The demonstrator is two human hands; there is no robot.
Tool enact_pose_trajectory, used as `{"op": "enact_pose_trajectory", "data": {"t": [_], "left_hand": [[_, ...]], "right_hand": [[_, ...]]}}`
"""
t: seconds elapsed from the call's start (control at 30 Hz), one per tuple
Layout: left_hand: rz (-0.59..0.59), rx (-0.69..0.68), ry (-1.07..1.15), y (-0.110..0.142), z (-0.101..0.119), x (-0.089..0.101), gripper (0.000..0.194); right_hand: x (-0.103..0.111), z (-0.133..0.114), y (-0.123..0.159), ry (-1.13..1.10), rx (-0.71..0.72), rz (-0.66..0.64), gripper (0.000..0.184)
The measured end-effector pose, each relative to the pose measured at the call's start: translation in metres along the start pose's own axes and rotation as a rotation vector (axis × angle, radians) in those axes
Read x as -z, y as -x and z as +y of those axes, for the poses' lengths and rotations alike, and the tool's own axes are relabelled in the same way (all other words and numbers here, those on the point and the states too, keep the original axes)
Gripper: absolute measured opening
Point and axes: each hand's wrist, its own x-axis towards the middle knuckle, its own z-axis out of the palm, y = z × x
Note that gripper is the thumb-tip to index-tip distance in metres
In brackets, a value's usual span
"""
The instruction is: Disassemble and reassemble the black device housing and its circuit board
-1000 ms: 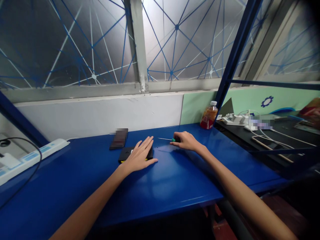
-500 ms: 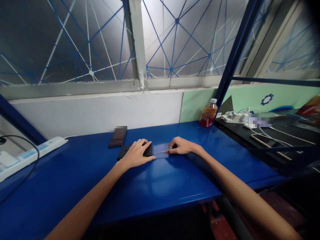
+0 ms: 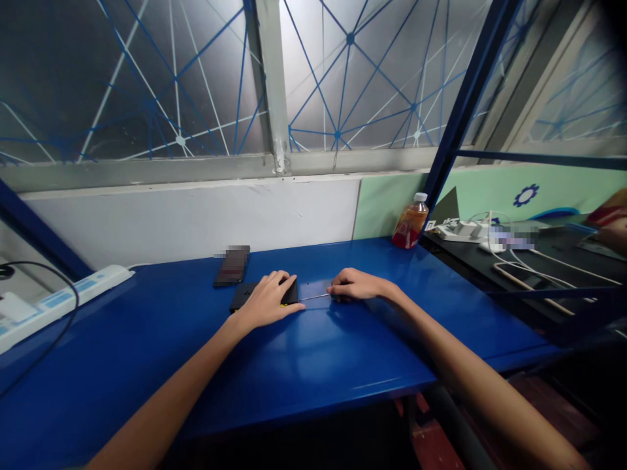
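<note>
A flat black box (image 3: 240, 297) with a yellow strip along its near edge lies on the blue desk (image 3: 313, 365). My left hand (image 3: 267, 300) is laid over it, fingers across the top and thumb by the near right corner, gripping it in place. To its right, my right hand (image 3: 353, 286) is closed round a thin screwdriver, whose metal shaft (image 3: 316, 297) points left at the box's right side. The fingers hide its handle. Beneath the shaft, a pale translucent sheet (image 3: 311, 288) rests flat on the desk between both hands.
A dark phone (image 3: 232, 266) lies behind the box. The desk's back right corner holds a drink bottle (image 3: 410, 222). At left is a white power strip (image 3: 63, 303) with a black cable. Chargers and cables cover a black desk (image 3: 539, 254) at right, where another person's hand (image 3: 614, 235) shows.
My right hand has shifted slightly right and its fingers have turned, hiding the green bit of handle seen before. My left hand stays on the box. Another person's hand has appeared at the right edge.
</note>
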Motion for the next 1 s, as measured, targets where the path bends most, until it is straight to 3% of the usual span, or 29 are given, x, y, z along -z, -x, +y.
{"op": "enact_pose_trajectory", "data": {"t": [0.37, 0.53, 0.73, 1.0], "left_hand": [[-0.003, -0.001, 0.002, -0.0001, 0.0023, 0.0031, 0.071], [-0.017, 0.006, -0.013, -0.0007, 0.0037, 0.0047, 0.071], [-0.031, 0.006, -0.012, -0.0011, 0.0034, 0.0047, 0.073], [-0.018, -0.008, -0.015, -0.0005, 0.0014, 0.0025, 0.072]], "right_hand": [[0.0011, 0.0013, 0.0037, -0.128, -0.016, -0.003, 0.038], [-0.0022, -0.0001, 0.0009, -0.039, 0.011, 0.107, 0.036], [0.0031, -0.0014, 0.003, -0.045, -0.022, 0.028, 0.043], [0.0031, -0.001, 0.0032, -0.053, 0.016, 0.1, 0.041]]}}
